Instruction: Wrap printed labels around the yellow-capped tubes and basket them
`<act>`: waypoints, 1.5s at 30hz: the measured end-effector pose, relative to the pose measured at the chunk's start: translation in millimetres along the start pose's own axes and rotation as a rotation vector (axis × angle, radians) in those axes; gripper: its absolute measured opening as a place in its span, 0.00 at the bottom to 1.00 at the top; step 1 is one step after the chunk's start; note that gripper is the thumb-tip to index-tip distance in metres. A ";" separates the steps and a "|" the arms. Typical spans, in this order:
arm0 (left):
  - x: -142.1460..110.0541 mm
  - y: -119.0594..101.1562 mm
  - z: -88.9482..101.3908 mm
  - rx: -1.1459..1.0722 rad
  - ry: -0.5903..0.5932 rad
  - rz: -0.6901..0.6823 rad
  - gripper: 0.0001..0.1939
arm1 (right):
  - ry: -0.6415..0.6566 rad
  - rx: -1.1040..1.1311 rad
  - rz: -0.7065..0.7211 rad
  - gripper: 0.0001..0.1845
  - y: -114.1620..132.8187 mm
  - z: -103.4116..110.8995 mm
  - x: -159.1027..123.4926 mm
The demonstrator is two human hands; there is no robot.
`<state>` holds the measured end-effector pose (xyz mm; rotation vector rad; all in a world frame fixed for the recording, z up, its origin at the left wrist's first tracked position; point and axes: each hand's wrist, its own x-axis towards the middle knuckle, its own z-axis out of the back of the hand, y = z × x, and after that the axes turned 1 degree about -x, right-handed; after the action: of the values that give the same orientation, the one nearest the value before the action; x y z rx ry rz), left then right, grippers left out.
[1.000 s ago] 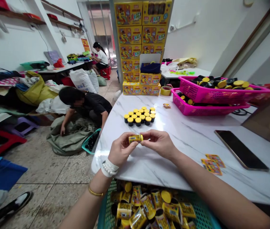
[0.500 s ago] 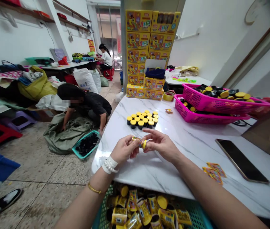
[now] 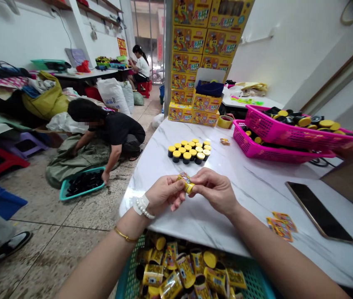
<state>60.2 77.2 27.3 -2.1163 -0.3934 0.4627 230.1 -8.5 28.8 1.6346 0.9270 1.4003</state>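
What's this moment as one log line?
Left fingers: hold labelled container | Right fingers: on same container | Ahead: yellow-lidded black containers

White marbled worktop (image 3: 254,178) offers open room right of the hands (image 3: 216,191), up to the flat black phone (image 3: 319,211); black cylindrical yellow-lidded pots (image 3: 186,156) obstruct straight ahead.

This looks like a small packing workshop. Identical yellow printed cartons (image 3: 188,39) stand stacked at the far end of the marble-patterned desk (image 3: 245,191), a roll of tape (image 3: 224,123) beside them. Pink baskets (image 3: 276,129) on the right hold heaps of black and yellow pieces (image 3: 304,121), and a green basket (image 3: 259,284) at the near edge is full of labelled tubes (image 3: 185,268). To the left, bulging sacks (image 3: 111,95) stand on the floor, a crouching person (image 3: 118,126) grips a tray (image 3: 73,197) of black parts (image 3: 85,182), and a seated person (image 3: 141,68) is at a far desk (image 3: 89,74).
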 end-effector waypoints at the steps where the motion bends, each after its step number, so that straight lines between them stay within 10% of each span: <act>1: 0.1 0.1 0.0 -0.001 0.000 0.005 0.26 | -0.023 -0.007 0.018 0.05 -0.2 -1.1 -1.0; 9: 1.5 3.0 -0.7 -0.008 -0.042 0.015 0.28 | 0.073 -0.384 0.147 0.12 3.2 2.4 -2.0; 34: 1.3 1.4 0.6 -0.025 0.052 0.073 0.22 | 0.008 -0.423 0.241 0.09 3.2 -1.6 -9.4; 45: -4.8 0.3 -1.4 -0.081 0.098 -0.075 0.22 | -0.034 -0.150 -0.004 0.06 5.0 6.7 -2.9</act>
<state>56.7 73.9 28.7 -2.1845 -0.4399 0.3032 236.6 -13.9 31.4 1.5389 0.7858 1.4005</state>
